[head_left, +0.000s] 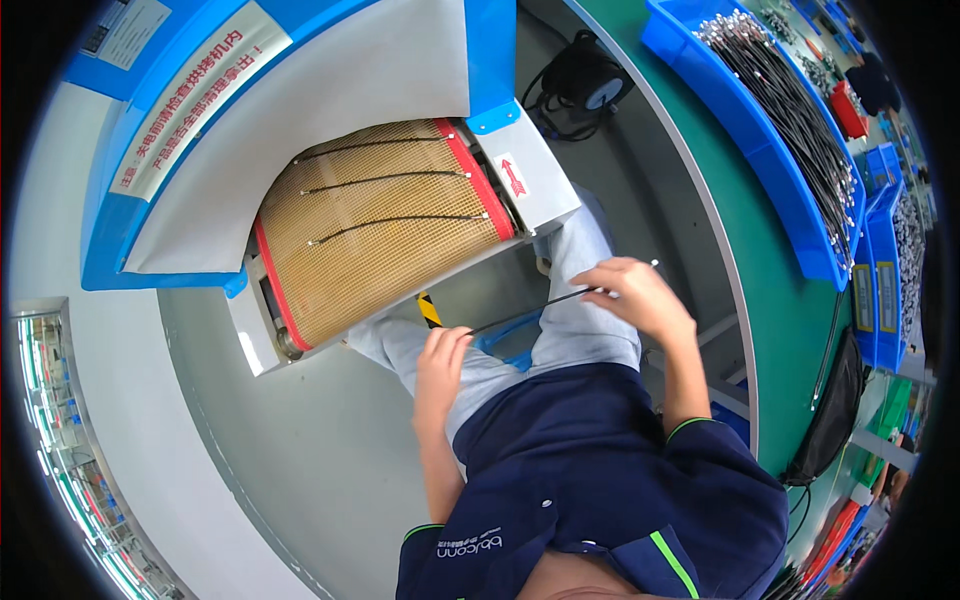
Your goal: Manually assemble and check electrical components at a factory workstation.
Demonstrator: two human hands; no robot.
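A thin black cable (530, 310) stretches between my two hands above my lap. My left hand (440, 365) is closed round its left end, which the fingers hide. With the fingers of my right hand (637, 295) I pinch it near the other end, where a small pale connector (655, 263) sticks out past the knuckles. Ahead of me is a tan mesh conveyor belt (350, 270) with red edges. Several similar black cables lie across it, the closest one (395, 224) with light-coloured tips.
A blue and white machine hood (330, 120) covers the belt's far part. To my right, a green worktop (690, 140) carries a blue bin (735, 100) heaped with black cables, more blue bins (882, 290) and a black pouch (830, 410). A black cable reel (590, 80) sits behind the belt's right side.
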